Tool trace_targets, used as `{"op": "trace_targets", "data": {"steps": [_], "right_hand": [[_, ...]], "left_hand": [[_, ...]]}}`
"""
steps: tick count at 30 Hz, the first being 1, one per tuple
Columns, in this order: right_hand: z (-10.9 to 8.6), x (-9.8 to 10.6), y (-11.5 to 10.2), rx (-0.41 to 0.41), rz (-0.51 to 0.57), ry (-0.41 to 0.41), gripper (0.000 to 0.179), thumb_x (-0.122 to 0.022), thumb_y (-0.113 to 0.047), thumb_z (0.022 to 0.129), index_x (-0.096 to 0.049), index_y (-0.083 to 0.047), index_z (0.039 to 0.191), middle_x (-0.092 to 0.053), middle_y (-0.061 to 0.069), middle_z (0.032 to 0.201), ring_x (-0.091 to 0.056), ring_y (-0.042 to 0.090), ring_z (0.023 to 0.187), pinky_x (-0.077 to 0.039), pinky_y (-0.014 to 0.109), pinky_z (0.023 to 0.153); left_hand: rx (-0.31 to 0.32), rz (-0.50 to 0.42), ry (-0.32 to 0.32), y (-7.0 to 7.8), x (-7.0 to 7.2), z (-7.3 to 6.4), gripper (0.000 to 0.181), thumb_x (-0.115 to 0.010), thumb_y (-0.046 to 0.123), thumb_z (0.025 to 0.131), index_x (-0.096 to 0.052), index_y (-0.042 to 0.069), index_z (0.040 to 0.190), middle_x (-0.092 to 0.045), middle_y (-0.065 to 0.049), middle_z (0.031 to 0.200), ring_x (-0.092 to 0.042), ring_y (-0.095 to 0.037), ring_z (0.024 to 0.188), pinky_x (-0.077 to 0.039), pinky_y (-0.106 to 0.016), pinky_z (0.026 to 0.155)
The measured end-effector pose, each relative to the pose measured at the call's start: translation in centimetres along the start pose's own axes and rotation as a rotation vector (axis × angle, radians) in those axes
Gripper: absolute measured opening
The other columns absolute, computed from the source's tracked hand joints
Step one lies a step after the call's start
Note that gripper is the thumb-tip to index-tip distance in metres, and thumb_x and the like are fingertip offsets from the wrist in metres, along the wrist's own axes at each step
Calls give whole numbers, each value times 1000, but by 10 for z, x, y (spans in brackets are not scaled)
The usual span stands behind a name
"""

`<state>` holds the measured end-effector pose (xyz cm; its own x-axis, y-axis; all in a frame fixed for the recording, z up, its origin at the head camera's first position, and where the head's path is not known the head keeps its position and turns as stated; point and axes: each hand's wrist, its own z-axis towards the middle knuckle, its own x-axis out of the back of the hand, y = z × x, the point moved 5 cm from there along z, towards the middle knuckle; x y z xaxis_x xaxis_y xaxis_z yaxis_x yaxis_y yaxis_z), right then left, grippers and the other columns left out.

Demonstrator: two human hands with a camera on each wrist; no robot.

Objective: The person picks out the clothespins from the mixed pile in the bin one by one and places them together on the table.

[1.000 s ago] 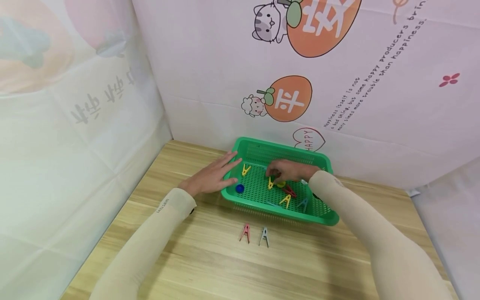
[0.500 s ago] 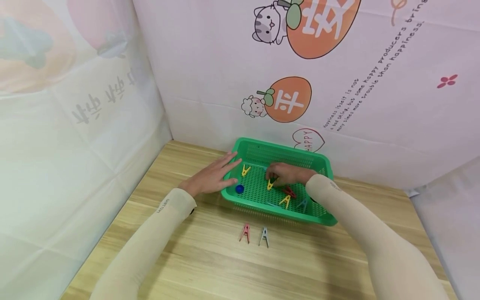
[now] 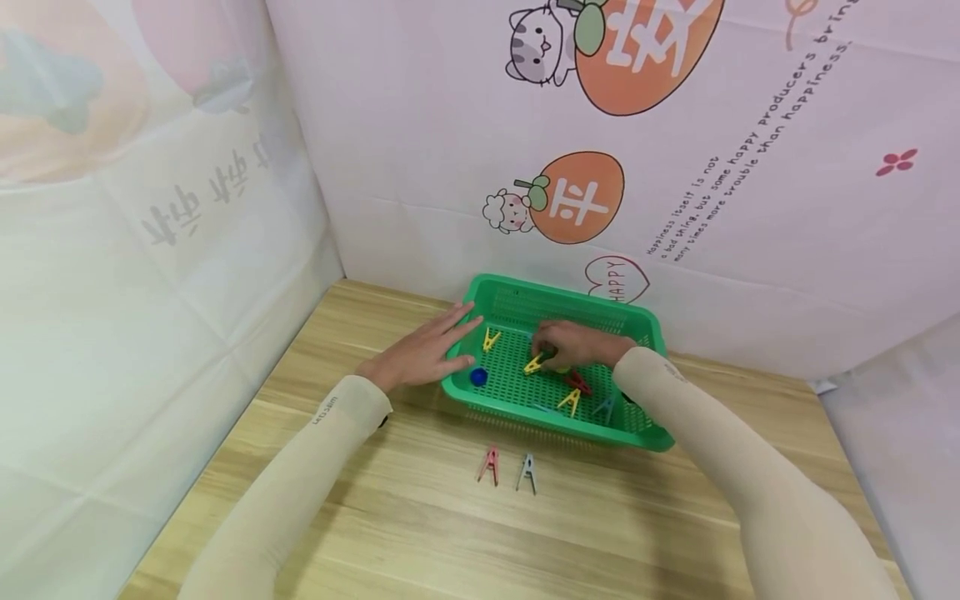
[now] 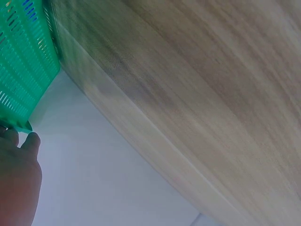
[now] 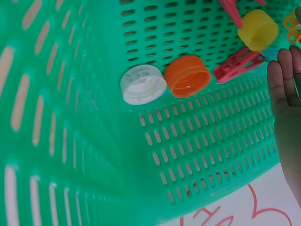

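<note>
My right hand point(image 3: 573, 343) reaches into the green mesh basket point(image 3: 510, 406), its fingertips pinching a yellow clothespin point(image 3: 533, 364). In the right wrist view that clothespin point(image 5: 293, 29) shows partly at the right edge, by the fingers. My left hand point(image 3: 423, 350) rests with fingers straight and spread on the basket's left rim. Inside the basket lie two more yellow clothespins, one at the left point(image 3: 490, 340) and one near the front point(image 3: 572, 402). A dark red clothespin point(image 3: 578, 383) and a blue clothespin point(image 3: 604, 407) lie near the right hand.
A blue bottle cap point(image 3: 478, 377) sits at the basket's left. The right wrist view shows a white cap point(image 5: 143, 84), an orange cap point(image 5: 187, 76) and a yellow cap point(image 5: 257, 30). On the wooden table lie a pink clothespin point(image 3: 491, 462) and a grey-blue clothespin point(image 3: 528, 469).
The yellow clothespin at my right fingertips has turned and shifted slightly left. My right hand has moved only a little within the basket; the left hand stays on the rim.
</note>
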<state>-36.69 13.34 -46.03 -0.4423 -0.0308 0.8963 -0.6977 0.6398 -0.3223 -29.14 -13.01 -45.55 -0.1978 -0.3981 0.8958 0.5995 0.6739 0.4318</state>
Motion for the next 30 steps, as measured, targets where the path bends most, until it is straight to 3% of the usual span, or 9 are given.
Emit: {"op": "trace_targets", "data": {"steps": [6,16,22,30], "right_hand": [[-10,14,-9,27,55,52,18,-81,-20,101,-76,-16,117,-69,2,120,-69,23,109,-61,45,93],[-37,33,-20,54,109,141,13,-80,-20,101,-77,-16,113,-72,8,116,-71,33,108,-61,53,93],[-54,41,-28,63,80,213,13,-83,-25,99,-77,-20,110,-72,1,109,-70,25,99,-61,44,87],[-86,50,-47,88,62,327,15,-85,-24,97,-80,-18,110,-74,-2,105,-69,9,95,-62,37,84]], "left_hand": [[0,-7,-8,0,1,1,78,-56,47,113,-23,14,175,-7,-13,185,-7,-39,172,-19,-65,135],[-9,8,-3,-3,-1,1,78,-51,52,113,-21,15,176,-8,-14,185,-8,-39,171,-20,-64,135],[3,-12,-9,-2,0,1,78,-56,48,113,-21,17,176,-8,-13,185,-5,-36,172,-17,-62,137],[10,-5,-17,-3,-1,1,78,-53,50,113,-19,19,176,-6,-11,186,-4,-34,172,-17,-61,137]]}}
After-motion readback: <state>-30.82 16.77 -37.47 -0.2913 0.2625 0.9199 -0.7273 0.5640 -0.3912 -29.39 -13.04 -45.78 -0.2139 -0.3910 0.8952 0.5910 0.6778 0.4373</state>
